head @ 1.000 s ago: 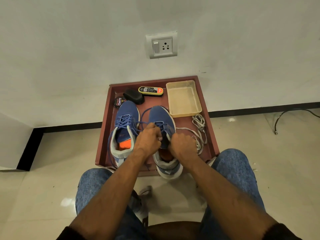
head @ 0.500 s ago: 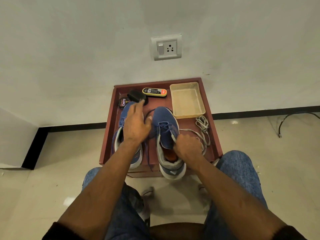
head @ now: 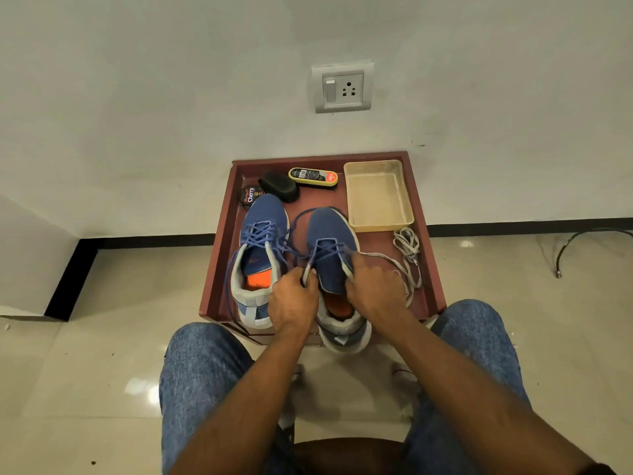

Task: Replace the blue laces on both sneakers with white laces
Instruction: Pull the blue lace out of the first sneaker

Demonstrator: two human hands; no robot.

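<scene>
Blue right sneaker overhangs tray edge; both hands pinch its eyelet edges.

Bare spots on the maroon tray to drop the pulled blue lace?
Free: the strip between left sneaker and the tray wall, and inside the beige tub. Crowded: back-left corner with polish tin, and right side, under the white laces.

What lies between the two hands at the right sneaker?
In the head view, the right sneaker's blue tongue lies between the left hand and the right hand.
</scene>
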